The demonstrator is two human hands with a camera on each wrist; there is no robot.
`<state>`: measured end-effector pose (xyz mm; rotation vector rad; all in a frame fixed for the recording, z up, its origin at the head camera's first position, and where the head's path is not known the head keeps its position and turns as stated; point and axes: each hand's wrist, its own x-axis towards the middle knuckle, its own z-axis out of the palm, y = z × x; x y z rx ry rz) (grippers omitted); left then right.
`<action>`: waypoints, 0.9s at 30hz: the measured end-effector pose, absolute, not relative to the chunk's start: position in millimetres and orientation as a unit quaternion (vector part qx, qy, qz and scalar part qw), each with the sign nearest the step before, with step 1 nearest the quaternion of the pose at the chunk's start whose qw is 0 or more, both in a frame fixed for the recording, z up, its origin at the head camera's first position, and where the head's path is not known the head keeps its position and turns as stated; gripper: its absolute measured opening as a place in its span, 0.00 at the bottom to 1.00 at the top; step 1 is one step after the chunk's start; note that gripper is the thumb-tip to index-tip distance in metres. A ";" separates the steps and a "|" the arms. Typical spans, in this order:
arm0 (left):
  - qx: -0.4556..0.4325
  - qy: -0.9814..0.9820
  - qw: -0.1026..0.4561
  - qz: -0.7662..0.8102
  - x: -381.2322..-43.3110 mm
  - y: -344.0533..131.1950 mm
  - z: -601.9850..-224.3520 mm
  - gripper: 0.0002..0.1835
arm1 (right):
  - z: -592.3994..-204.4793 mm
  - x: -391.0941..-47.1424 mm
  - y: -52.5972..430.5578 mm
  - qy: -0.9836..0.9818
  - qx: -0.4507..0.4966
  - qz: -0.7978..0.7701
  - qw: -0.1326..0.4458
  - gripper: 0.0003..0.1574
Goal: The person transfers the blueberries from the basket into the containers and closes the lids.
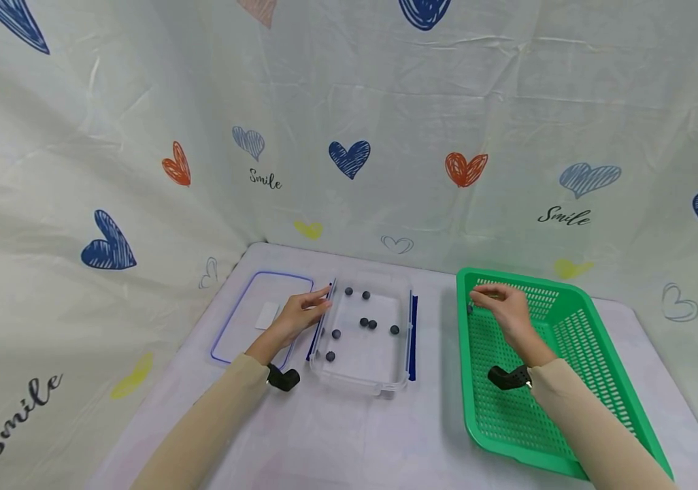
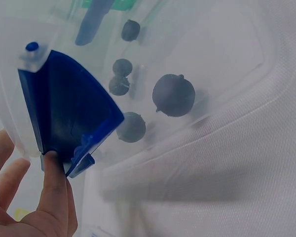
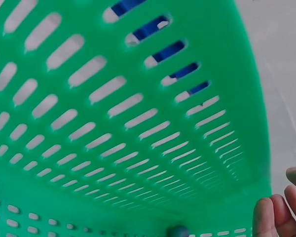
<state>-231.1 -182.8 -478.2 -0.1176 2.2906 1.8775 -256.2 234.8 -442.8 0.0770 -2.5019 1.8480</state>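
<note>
A clear plastic box (image 1: 364, 373) with blue latches holds several small dark balls (image 1: 336, 334). My left hand (image 1: 295, 316) touches the box's left side with fairly straight fingers. In the left wrist view, a finger (image 2: 54, 185) meets the end of the blue latch (image 2: 71, 106). My right hand (image 1: 508, 313) hovers over the left part of a green slotted basket (image 1: 468, 401), fingers bent, thumb apart from them. Nothing shows between its fingertips (image 3: 264, 212) in the right wrist view. A dark ball (image 3: 178, 232) is low inside the basket there, partly cut off by the frame.
A clear lid (image 1: 245, 299) with a blue rim and a white label lies left of the box. Another blue latch (image 1: 413, 338) sticks out on the box's right side. Behind the table hangs a pale cloth (image 1: 404, 204) printed with hearts.
</note>
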 end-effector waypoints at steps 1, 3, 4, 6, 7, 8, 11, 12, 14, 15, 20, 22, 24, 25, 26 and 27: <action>-0.040 0.770 0.089 0.630 -231.3 -182.6 -478.5 0.28 | -443.5 -256.4 234.8 -0.806 0.022 0.592 0.016 0.28; -0.040 0.770 0.089 0.631 -231.7 -182.0 -478.7 0.28 | -444.9 -257.4 234.6 -0.811 0.014 0.585 0.014 0.28; -0.040 0.770 0.089 0.630 -231.9 -181.8 -478.9 0.28 | -445.7 -257.7 234.4 -0.814 0.010 0.581 0.014 0.28; -0.040 0.771 0.088 0.629 -232.0 -182.0 -478.9 0.28 | -447.0 -258.1 233.8 -0.818 0.003 0.575 0.014 0.28; -0.040 0.771 0.089 0.629 -232.1 -181.8 -478.8 0.28 | -447.8 -258.3 233.6 -0.819 0.000 0.573 0.014 0.27; -0.039 0.771 0.088 0.629 -231.8 -182.0 -478.4 0.28 | -449.1 -259.1 233.4 -0.821 -0.004 0.570 0.014 0.27; -0.036 0.769 0.089 0.631 -231.3 -182.4 -477.8 0.28 | -453.6 -261.3 233.6 -0.825 -0.010 0.565 0.016 0.26; -0.035 0.770 0.090 0.631 -231.1 -182.5 -477.7 0.28 | -455.4 -262.3 233.7 -0.826 -0.012 0.564 0.017 0.26; -0.035 0.771 0.089 0.630 -230.9 -182.7 -477.8 0.28 | -459.7 -264.1 234.1 -0.834 -0.015 0.552 0.021 0.25; -0.035 0.771 0.088 0.630 -230.8 -182.8 -477.8 0.28 | -461.9 -265.0 234.3 -0.841 -0.015 0.540 0.023 0.24; -0.035 0.770 0.086 0.632 -230.7 -182.6 -477.8 0.28 | -473.4 -269.1 235.1 -0.870 -0.013 0.492 0.034 0.20; -0.037 0.769 0.086 0.633 -230.5 -182.5 -477.7 0.28 | -477.1 -270.4 235.3 -0.875 -0.009 0.482 0.038 0.19; -0.038 0.770 0.085 0.631 -230.5 -182.6 -477.4 0.28 | -480.2 -271.6 235.6 -0.881 -0.005 0.471 0.044 0.18; -0.039 0.771 0.085 0.630 -230.4 -182.5 -477.3 0.28 | -481.6 -272.3 235.8 -0.883 -0.002 0.468 0.046 0.18; -0.040 0.772 0.085 0.629 -230.4 -182.2 -477.0 0.28 | -483.0 -273.0 236.1 -0.885 0.001 0.464 0.048 0.18; -0.040 0.772 0.085 0.629 -230.5 -182.1 -476.8 0.28 | -484.2 -273.6 236.5 -0.886 0.005 0.460 0.050 0.18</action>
